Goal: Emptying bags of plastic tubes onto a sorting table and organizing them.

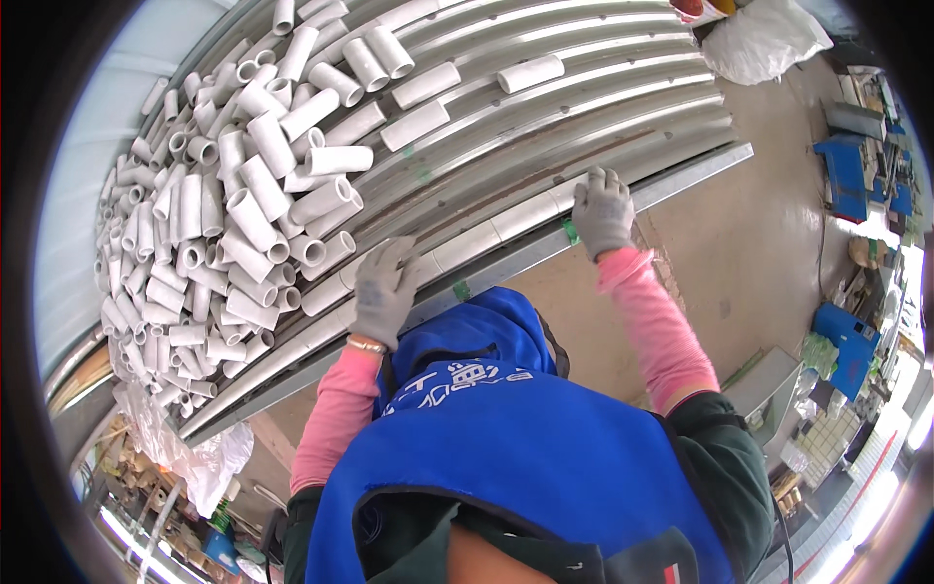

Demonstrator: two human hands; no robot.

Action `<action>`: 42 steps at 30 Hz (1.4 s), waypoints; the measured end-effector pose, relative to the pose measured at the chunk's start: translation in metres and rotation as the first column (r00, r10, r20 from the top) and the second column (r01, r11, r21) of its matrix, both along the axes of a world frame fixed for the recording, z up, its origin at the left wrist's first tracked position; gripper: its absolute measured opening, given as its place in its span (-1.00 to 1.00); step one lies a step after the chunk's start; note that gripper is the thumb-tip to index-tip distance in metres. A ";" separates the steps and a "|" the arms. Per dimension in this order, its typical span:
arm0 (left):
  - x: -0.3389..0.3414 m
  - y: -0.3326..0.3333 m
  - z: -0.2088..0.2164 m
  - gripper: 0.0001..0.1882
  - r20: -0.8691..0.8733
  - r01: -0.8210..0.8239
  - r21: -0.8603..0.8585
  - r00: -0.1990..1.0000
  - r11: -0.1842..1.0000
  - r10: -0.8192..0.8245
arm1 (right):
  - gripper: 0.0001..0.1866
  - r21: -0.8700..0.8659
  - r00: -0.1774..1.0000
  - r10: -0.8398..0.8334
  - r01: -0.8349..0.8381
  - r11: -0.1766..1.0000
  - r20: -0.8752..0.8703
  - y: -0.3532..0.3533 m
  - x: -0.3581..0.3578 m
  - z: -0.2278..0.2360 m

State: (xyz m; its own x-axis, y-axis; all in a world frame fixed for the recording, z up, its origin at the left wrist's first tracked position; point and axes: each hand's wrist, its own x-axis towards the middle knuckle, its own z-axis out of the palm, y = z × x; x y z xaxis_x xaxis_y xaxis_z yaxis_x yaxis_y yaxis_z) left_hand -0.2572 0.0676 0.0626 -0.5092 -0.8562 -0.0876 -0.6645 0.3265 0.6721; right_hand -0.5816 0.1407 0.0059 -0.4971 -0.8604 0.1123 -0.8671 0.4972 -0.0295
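Several short white tubes [465,245] lie end to end in the nearest groove of a corrugated metal rack, forming a slanting row. My left hand [385,290], in a grey glove, rests over this row with its fingers spread and its thumb apart. Farther right, my gloved right hand [604,212] is at the right end of the row. Its fingers curl over the last white tube [566,195], and the palm hides part of what lies under it.
A large heap of loose white tubes [258,185] covers the rack's left side. One stray tube [530,74] sits in a far groove. A metal rail [696,177] borders the rack's near edge. At the far right stand blue bins [844,175] and a white sack [764,41].
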 end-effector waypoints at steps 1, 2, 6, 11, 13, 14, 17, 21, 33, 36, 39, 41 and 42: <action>0.011 0.005 0.002 -0.72 0.016 -0.042 -0.014 0.999 0.999 0.042 | -0.69 0.026 0.995 0.090 -0.089 0.996 -0.040 0.000 0.002 -0.006; 0.022 0.013 0.000 -0.73 0.008 -0.016 -0.061 1.000 0.998 0.017 | -0.68 0.051 0.980 0.186 -0.182 0.982 -0.077 0.002 -0.007 -0.013; 0.071 0.031 -0.017 -0.55 0.178 -0.107 -0.159 0.975 0.981 0.135 | -0.63 0.054 0.979 0.151 -0.145 0.988 -0.137 -0.007 -0.022 0.005; 0.113 0.050 -0.019 -0.41 0.268 -0.200 -0.090 0.939 0.976 0.217 | -0.65 0.097 0.756 0.325 -0.454 0.886 0.569 -0.065 0.113 0.031; 0.130 0.048 -0.015 -0.45 0.184 -0.296 -0.140 0.930 0.945 0.318 | -0.60 -0.092 0.592 0.448 -0.533 0.841 0.670 -0.068 0.183 0.017; 0.140 0.046 -0.007 -0.48 0.150 -0.395 -0.181 0.894 0.901 0.422 | -0.49 -0.058 0.556 0.443 -0.577 0.815 0.703 -0.068 0.206 -0.003; 0.211 0.046 -0.008 -0.63 0.055 -0.489 -0.445 0.821 0.750 0.568 | -0.41 -0.035 0.675 0.608 -0.656 0.754 0.419 -0.061 0.275 -0.011; 0.336 0.060 -0.014 -0.77 0.001 -0.697 -0.356 0.666 0.622 0.746 | -0.27 -0.010 0.683 0.568 -0.635 0.772 0.459 -0.061 0.275 -0.011; 0.616 -0.029 -0.004 -0.17 0.419 -0.905 0.106 0.415 0.411 0.807 | -0.20 0.336 0.893 0.062 -0.231 0.913 0.446 -0.069 0.418 0.010; 0.627 -0.007 -0.009 -0.24 0.261 -0.782 0.311 0.616 0.540 0.743 | -0.03 0.404 0.927 0.007 -0.170 0.899 0.374 -0.077 0.471 0.000; 0.672 0.003 0.003 -0.46 0.363 -0.902 0.004 0.404 0.432 0.840 | 0.06 0.374 0.948 -0.016 -0.110 0.921 0.318 -0.071 0.479 -0.018; 0.709 0.006 -0.022 -0.53 0.396 -0.887 -0.257 0.266 0.384 0.879 | 0.08 0.372 0.948 -0.043 -0.083 0.924 0.317 -0.077 0.488 -0.012; 0.721 0.003 -0.027 -0.54 0.464 -0.893 -0.266 0.212 0.364 0.860 | 0.08 0.370 0.946 -0.036 -0.091 0.925 0.321 -0.079 0.491 -0.014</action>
State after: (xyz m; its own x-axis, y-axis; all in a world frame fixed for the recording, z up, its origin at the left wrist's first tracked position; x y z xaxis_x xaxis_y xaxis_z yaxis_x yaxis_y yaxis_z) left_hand 0.4642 0.0709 0.0358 0.6909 -0.7181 -0.0829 -0.6997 -0.6932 0.1727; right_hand -0.0910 0.0620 -0.0077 -0.4271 -0.8205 -0.3799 -0.8566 0.5017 -0.1207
